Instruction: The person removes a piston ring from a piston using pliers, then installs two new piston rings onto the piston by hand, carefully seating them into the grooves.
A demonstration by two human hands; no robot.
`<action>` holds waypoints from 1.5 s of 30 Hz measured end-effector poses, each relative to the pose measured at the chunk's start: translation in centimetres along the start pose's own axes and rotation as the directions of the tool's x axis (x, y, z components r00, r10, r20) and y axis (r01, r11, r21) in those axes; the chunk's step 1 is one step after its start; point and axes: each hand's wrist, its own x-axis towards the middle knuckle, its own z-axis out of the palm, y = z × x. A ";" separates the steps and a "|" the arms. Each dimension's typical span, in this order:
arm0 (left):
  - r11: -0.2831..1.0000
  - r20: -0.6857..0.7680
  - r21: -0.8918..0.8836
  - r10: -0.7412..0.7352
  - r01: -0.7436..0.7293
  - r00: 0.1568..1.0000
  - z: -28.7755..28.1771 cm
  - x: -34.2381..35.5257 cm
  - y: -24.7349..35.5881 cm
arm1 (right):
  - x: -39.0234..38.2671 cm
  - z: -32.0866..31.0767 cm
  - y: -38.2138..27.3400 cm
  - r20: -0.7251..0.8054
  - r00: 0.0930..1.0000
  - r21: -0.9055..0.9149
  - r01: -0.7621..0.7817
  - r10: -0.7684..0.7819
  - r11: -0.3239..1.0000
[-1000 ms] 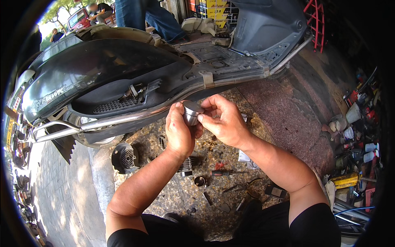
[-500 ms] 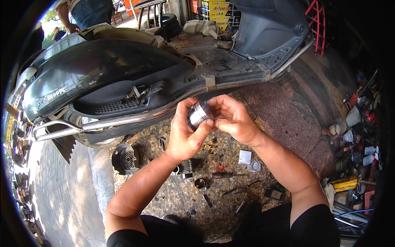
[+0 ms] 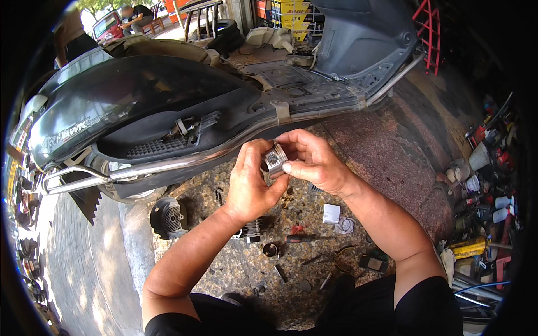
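Note:
A shiny metal piston point(image 3: 274, 161) is held up between my two hands, in front of the scooter's side rail. My left hand point(image 3: 246, 182) grips it from the left with bent fingers and thumb. From the other side, my right hand point(image 3: 316, 162) pinches it, the thumb pressed on its near edge and the fingers curled behind. The pin hole in the piston's side faces up toward me. Part of the piston is hidden by my fingers. Below, a finned cylinder block point(image 3: 254, 228) lies partly behind my left wrist, and a smaller dark piston point(image 3: 270, 250) rests on the ground.
The black scooter point(image 3: 162, 89) stretches across ahead. On the ground lie a black vented cover point(image 3: 168, 217), a screwdriver point(image 3: 300, 238), a white box point(image 3: 331, 213), thin rings point(image 3: 344, 225) and a small metal pin point(image 3: 280, 273). Tools and parts crowd the right edge. People are beyond the scooter.
The piston has been turned in my hands, so its pin hole now shows instead of its grooved side. My right thumb has shifted on it. A person beyond the scooter has moved left.

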 end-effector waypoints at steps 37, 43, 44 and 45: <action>-0.001 0.582 -0.766 -0.427 0.643 0.692 -0.8 0.5 -0.5 | -0.3 -0.1 -1.3 0.128 0.990 -0.381 0.103 -0.058 0.919; -0.035 0.619 -0.740 -0.428 0.672 0.659 -0.7 0.3 -0.5 | -0.3 -0.4 -1.0 0.125 0.992 -0.366 0.079 -0.035 0.927; -0.020 0.617 -0.739 -0.422 0.673 0.665 -0.6 0.3 -0.5 | -0.3 -0.5 -1.0 0.125 0.991 -0.370 0.081 -0.036 0.926; -0.004 0.614 -0.738 -0.417 0.674 0.670 -0.6 0.3 -0.6 | -0.3 -0.5 -1.1 0.126 0.991 -0.373 0.082 -0.037 0.924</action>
